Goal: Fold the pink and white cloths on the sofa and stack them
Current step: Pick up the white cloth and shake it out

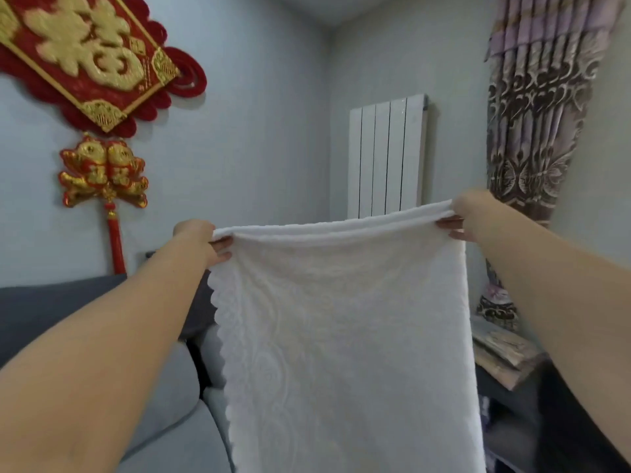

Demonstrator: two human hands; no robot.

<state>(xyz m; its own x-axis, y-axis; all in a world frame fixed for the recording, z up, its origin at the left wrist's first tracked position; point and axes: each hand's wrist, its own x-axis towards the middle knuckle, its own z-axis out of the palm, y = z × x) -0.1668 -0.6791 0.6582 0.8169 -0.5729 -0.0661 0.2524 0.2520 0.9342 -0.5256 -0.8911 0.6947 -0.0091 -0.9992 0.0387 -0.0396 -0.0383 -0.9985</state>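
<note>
A white cloth (pixel 345 343) with an embossed pattern and a scalloped left edge hangs in front of me, held up in the air and doubled over at its top edge. My left hand (pixel 201 238) pinches its top left corner. My right hand (pixel 469 215) pinches the top right corner, slightly higher. The cloth falls past the bottom of the view and hides what lies behind it. No pink cloth is in view.
A grey sofa (pixel 164 397) with a dark backrest lies at lower left. A white radiator (pixel 387 158) stands on the far wall. A patterned curtain (pixel 536 107) hangs at right above a small cluttered table (pixel 505 353). Red and gold ornaments (pixel 85 59) hang on the left wall.
</note>
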